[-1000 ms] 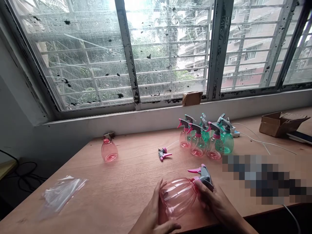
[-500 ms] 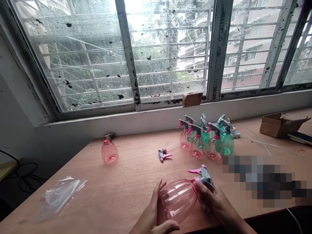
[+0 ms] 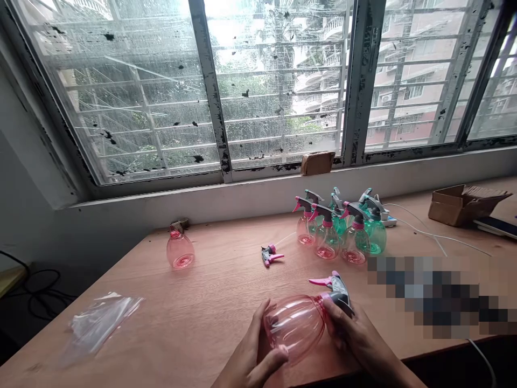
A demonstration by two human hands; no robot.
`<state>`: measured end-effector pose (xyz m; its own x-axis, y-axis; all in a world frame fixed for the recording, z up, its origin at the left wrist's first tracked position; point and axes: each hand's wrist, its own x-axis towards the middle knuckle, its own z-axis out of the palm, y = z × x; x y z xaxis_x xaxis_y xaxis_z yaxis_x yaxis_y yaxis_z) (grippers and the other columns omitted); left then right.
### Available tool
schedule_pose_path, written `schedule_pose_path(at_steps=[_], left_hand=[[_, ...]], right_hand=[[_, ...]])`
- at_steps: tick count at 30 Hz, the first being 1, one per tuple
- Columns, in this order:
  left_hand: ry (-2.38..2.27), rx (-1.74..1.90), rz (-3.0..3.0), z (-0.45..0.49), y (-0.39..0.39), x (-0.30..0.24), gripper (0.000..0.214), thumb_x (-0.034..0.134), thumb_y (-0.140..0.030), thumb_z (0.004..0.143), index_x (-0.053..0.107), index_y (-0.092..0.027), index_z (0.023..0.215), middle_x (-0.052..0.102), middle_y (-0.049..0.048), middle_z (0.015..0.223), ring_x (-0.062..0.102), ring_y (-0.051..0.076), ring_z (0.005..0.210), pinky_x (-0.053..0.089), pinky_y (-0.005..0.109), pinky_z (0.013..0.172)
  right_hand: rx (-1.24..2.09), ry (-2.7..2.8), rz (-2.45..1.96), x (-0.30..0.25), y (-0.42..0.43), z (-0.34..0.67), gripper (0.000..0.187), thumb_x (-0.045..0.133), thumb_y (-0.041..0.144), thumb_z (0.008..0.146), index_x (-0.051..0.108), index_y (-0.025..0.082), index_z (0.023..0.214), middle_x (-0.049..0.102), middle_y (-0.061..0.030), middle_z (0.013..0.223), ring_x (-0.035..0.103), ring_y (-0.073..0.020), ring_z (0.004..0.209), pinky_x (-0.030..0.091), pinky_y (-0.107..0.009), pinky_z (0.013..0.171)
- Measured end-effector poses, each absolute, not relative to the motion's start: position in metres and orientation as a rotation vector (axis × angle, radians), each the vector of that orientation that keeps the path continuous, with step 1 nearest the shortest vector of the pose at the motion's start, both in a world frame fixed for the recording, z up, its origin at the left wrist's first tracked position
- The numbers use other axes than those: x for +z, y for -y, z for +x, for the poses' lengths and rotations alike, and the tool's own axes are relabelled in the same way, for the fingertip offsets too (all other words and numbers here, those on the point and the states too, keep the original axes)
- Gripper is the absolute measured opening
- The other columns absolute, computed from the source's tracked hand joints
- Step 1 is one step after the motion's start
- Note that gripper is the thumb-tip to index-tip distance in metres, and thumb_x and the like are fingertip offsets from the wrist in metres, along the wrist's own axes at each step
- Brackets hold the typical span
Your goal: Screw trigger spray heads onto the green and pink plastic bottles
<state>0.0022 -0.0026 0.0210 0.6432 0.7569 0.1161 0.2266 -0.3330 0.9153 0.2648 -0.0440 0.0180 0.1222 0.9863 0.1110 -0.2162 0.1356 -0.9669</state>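
A clear pink spray bottle [image 3: 297, 326] lies tilted on its side between my hands, its base to the left and its grey-and-pink trigger head [image 3: 337, 291] on the neck to the right. My left hand [image 3: 256, 345] cups the base, thumb pressed on the lower side. My right hand [image 3: 349, 328] is wrapped round the neck, just under the trigger head. Farther off lies a loose grey-and-pink trigger sprayer [image 3: 270, 255] with a thin tube. To the left an open pink bottle [image 3: 180, 252] stands upright without a sprayer.
Several assembled pink and green spray bottles [image 3: 325, 240] stand grouped at the back right. A clear plastic bag [image 3: 100, 323] lies at the left. An open cardboard box [image 3: 452, 207], a white cable [image 3: 436, 237] and a blurred-out patch [image 3: 436, 296] are on the right.
My left thumb has moved up onto the bottle's lower side, closing on the base. The bottle has shifted slightly; my right hand keeps its hold at the neck.
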Motion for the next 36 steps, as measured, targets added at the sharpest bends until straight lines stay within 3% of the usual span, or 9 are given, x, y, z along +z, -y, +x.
schedule_pose_path(at_steps=[3,7,14,18,21,24,28,32,36], left_hand=[[-0.804,0.695,1.963,0.004,0.001,0.012,0.103,0.077,-0.056,0.082,0.017,-0.026,0.161,0.027,0.0127,0.169,0.025,0.038,0.154,0.018,0.053,0.128],[-0.881,0.708,2.043,0.005,0.002,0.007,0.111,0.083,-0.048,0.079,0.011,-0.029,0.162,0.019,0.0123,0.171,0.018,0.037,0.156,0.015,0.056,0.128],[-0.834,0.727,1.892,0.006,0.006,0.025,0.08,0.056,-0.065,0.094,0.023,-0.028,0.157,0.034,0.0137,0.165,0.03,0.036,0.153,0.02,0.053,0.127],[-0.681,0.775,1.833,0.008,0.002,0.02,0.088,0.084,-0.051,0.079,0.03,-0.031,0.146,0.041,0.0158,0.159,0.041,0.038,0.147,0.029,0.054,0.123],[-0.602,0.85,1.887,0.007,-0.001,0.01,0.087,0.092,-0.038,0.072,0.033,-0.033,0.136,0.026,0.0169,0.165,0.041,0.04,0.146,0.037,0.053,0.118],[-0.63,0.86,1.938,0.004,-0.002,0.003,0.097,0.089,-0.036,0.075,0.023,-0.036,0.146,0.021,0.0169,0.167,0.037,0.039,0.149,0.038,0.052,0.118],[-0.704,0.799,1.993,0.0,-0.001,0.006,0.124,0.087,-0.054,0.074,-0.001,-0.033,0.159,0.023,0.0173,0.168,0.025,0.041,0.154,0.021,0.058,0.125],[-0.802,0.75,1.907,0.0,0.005,0.019,0.082,0.058,-0.063,0.094,0.022,-0.026,0.159,0.034,0.0142,0.165,0.029,0.038,0.153,0.019,0.056,0.127],[-0.755,0.802,1.84,0.004,0.01,0.032,0.087,0.078,-0.055,0.084,0.034,-0.029,0.154,0.041,0.0108,0.161,0.038,0.036,0.149,0.029,0.05,0.125]], right_hand=[[1.151,0.999,-1.0,0.017,0.044,0.265,0.053,0.067,0.063,0.09,0.052,0.02,0.06,0.05,0.0047,0.049,0.042,-0.0095,0.04,0.032,-0.023,0.04],[1.171,0.972,-0.986,0.018,0.044,0.264,0.052,0.069,0.063,0.088,0.052,0.02,0.063,0.05,0.0045,0.051,0.041,-0.0097,0.04,0.032,-0.023,0.04],[1.148,1.035,-0.999,0.017,0.045,0.265,0.052,0.064,0.061,0.092,0.053,0.019,0.062,0.05,0.0042,0.052,0.042,-0.0098,0.041,0.033,-0.023,0.041],[1.156,1.056,-0.989,0.013,0.044,0.267,0.051,0.065,0.06,0.092,0.053,0.02,0.063,0.05,0.0045,0.051,0.042,-0.0101,0.041,0.032,-0.024,0.041],[1.141,1.102,-1.01,0.012,0.045,0.267,0.051,0.066,0.06,0.091,0.053,0.019,0.063,0.05,0.0041,0.051,0.044,-0.0101,0.041,0.032,-0.024,0.043],[1.145,1.105,-1.015,0.013,0.045,0.267,0.051,0.065,0.061,0.092,0.054,0.019,0.065,0.053,0.0031,0.053,0.045,-0.01,0.042,0.032,-0.023,0.042],[1.174,1.075,-0.986,0.015,0.046,0.266,0.052,0.059,0.062,0.095,0.054,0.019,0.067,0.054,0.003,0.054,0.045,-0.0095,0.041,0.034,-0.022,0.041],[1.187,1.03,-0.95,0.016,0.048,0.265,0.043,0.064,0.06,0.093,0.058,0.019,0.083,0.054,0.0057,0.056,0.044,-0.0093,0.042,0.036,-0.021,0.04],[1.176,1.081,-0.978,0.019,0.047,0.265,0.046,0.061,0.059,0.096,0.054,0.019,0.073,0.054,0.0044,0.055,0.045,-0.0091,0.041,0.035,-0.021,0.041]])
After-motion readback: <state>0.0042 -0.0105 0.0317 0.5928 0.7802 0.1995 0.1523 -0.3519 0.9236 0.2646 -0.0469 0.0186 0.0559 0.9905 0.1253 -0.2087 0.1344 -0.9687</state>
